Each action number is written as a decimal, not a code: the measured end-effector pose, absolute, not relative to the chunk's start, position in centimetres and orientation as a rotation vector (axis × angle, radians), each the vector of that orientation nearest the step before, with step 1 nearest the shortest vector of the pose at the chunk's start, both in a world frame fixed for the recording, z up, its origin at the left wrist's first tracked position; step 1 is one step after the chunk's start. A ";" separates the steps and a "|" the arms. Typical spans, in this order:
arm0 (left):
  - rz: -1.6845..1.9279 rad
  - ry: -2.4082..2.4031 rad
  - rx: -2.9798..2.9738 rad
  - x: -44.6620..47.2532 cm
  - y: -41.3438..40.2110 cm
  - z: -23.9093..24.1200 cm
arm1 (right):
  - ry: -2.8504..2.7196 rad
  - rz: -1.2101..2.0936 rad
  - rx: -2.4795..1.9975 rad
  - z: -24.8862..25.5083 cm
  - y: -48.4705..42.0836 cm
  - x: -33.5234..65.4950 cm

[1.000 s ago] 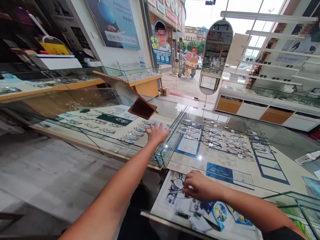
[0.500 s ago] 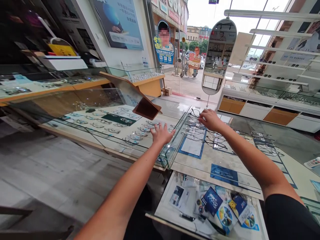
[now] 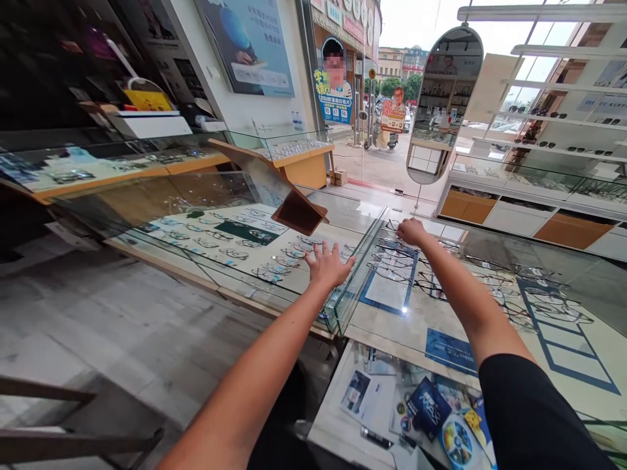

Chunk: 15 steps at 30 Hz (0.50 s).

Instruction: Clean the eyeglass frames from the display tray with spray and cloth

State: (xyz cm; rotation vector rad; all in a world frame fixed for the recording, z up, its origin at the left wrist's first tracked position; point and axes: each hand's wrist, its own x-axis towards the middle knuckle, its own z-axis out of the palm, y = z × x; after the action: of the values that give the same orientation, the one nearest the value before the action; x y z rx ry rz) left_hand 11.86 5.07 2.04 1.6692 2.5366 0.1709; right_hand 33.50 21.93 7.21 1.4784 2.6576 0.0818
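Note:
My left hand (image 3: 327,264) lies with spread fingers on the glass top of the left display counter (image 3: 235,297), near its right end. My right hand (image 3: 411,232) is closed at the far end of the right-hand display case (image 3: 406,326). Its fingers pinch a pair of eyeglasses (image 3: 392,225) with thin dark rims; the fingertips are partly hidden. Nearer to me, several more eyeglasses (image 3: 392,269) lie in rows, some over a blue-bordered sheet (image 3: 385,294). My right forearm covers part of those rows.
Below the case, an open drawer (image 3: 333,427) holds leaflets, discs and packets. A brown angled stand (image 3: 298,212) sits on the left counter. An oval mirror (image 3: 443,104) rises behind the right case. Wooden chair parts (image 3: 73,440) show at lower left.
The view has shifted, so the scene sits farther right. The eyeglasses at my right hand have come down closer to the row. My left hand stays spread on the counter.

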 end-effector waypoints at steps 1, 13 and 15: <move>0.175 2.535 1.670 11.8 5.1 2.0 | 2.654 0.085 1.482 7.1 22.0 33.5; 0.191 2.541 1.676 12.2 5.0 2.2 | 2.615 0.144 1.484 6.9 21.5 33.4; 0.192 2.540 1.673 12.2 5.0 2.2 | 2.624 0.170 1.499 6.9 21.3 33.4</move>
State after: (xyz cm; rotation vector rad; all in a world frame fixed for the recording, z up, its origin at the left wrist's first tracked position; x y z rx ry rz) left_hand 12.22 5.00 2.22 1.6732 2.5396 0.1924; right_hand 33.41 21.30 6.94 1.4986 2.6244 0.1700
